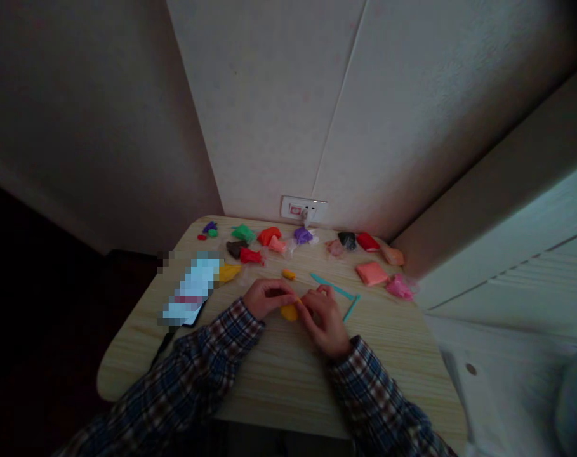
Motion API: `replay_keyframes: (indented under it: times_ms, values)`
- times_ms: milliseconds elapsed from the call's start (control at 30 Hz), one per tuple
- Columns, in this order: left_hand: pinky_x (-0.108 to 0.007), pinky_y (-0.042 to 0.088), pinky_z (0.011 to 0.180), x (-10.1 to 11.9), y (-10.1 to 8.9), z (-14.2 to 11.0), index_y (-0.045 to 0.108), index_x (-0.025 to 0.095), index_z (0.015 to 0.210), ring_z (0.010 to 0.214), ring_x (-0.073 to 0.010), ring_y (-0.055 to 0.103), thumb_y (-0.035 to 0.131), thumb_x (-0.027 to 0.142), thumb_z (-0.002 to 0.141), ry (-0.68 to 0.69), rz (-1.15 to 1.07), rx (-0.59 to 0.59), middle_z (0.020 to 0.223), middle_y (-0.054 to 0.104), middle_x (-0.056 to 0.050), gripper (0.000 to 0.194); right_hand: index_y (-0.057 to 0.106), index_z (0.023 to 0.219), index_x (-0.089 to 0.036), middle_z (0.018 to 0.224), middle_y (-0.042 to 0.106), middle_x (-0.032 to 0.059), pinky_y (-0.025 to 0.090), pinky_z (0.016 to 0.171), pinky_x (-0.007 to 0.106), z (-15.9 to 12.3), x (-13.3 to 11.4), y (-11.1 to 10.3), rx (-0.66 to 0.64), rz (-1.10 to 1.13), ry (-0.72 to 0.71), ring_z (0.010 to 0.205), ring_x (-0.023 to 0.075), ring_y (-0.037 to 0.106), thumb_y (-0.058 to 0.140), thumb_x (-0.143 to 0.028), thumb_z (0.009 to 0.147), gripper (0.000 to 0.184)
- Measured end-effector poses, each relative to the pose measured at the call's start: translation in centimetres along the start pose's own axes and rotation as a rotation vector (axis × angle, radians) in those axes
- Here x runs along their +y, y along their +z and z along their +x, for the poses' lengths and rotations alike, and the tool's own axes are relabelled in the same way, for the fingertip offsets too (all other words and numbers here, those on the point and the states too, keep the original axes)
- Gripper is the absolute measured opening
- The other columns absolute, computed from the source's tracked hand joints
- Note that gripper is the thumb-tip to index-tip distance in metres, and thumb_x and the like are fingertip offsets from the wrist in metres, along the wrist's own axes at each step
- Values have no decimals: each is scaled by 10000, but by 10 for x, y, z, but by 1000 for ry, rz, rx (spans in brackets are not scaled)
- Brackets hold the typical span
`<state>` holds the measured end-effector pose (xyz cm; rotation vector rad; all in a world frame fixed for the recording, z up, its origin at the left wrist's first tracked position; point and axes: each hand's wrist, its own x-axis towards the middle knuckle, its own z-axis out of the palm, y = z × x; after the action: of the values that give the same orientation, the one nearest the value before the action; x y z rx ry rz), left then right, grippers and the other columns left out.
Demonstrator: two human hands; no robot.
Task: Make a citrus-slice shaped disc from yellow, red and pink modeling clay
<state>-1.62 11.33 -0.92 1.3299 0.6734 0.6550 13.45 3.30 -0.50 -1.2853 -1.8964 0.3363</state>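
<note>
Between my two hands is a yellow, flattened, rounded piece of what looks like modelling clay (289, 313). My left hand (265, 298) pinches its upper edge with thumb and fingertips. My right hand (327, 322) meets it there, thumb and index finger pressed against the same piece. A smaller orange-yellow clay lump (289, 274) lies on the table just beyond my fingers. To the right of my right hand lie a long teal modelling tool (333, 286) and a shorter teal stick (351, 308).
Along the far side of the wooden table (278, 393) lie several clay packets, among them green (244, 233), purple (303, 235), coral (372, 273) and pink (400, 287). A blurred-out phone (193, 289) with a cable lies left. A plugged-in wall socket (303, 208) is behind.
</note>
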Motion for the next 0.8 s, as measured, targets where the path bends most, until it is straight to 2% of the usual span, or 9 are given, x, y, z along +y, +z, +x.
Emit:
replay_keyframes:
  times_ms: [133,400,500,667,800]
  values:
    - [-256,474,693,-6,0,1,644,127,799,707,-128,593,793,511,500,-51,-17,-42,755,653,-11,509,437,616,-189,544,434,-44,298,705,329,-1,3,1,66,-29,27,554,106,410,379,-223,912,303]
    - [-241,465,606,-8,-2,0,552,124,667,586,-103,559,777,495,532,-86,48,-63,618,596,19,455,460,628,-198,560,466,-39,319,691,321,0,3,1,76,-39,38,567,115,442,412,-264,906,289]
    - [-221,444,575,-7,0,-2,565,121,670,566,-96,540,774,448,562,-56,101,-27,597,582,26,403,447,602,-198,543,443,-43,319,701,326,0,3,0,71,-44,29,557,113,426,412,-243,903,306]
    - [-221,447,630,-6,3,-3,619,124,781,659,-111,556,729,409,645,49,185,58,709,612,1,334,463,599,-197,542,460,-41,319,704,334,-1,3,-1,64,-45,32,551,113,431,413,-246,904,313]
    - [-223,446,608,-3,0,-2,613,123,690,632,-115,550,684,445,687,111,243,67,665,592,-5,330,532,672,-199,586,535,-32,328,706,335,-1,3,0,56,-30,43,579,123,485,451,-283,895,252]
